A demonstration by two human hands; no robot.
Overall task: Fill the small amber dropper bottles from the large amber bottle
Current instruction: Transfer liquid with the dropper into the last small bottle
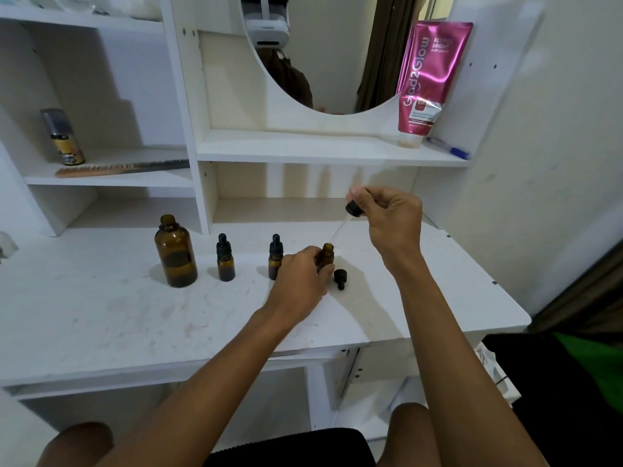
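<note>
The large amber bottle [175, 251] stands uncapped on the white desk [101, 315]. To its right stand two small amber dropper bottles with black caps, one [225, 259] apart and one [275, 256] just left of my left hand. My left hand [303, 281] grips an open small amber bottle [326, 256] upright on the desk. My right hand [387, 219] pinches a long dropper [352, 210] by its bulb; the clear glass tube slants down toward the open bottle's mouth. A black dropper cap [340, 278] lies on the desk beside the held bottle.
A pink lotion tube [428, 82] and a blue pen [448, 148] sit on the shelf under the oval mirror [330, 52]. A spray can [64, 138] and a comb [121, 168] lie on the left shelf. The desk edge runs close to my knees.
</note>
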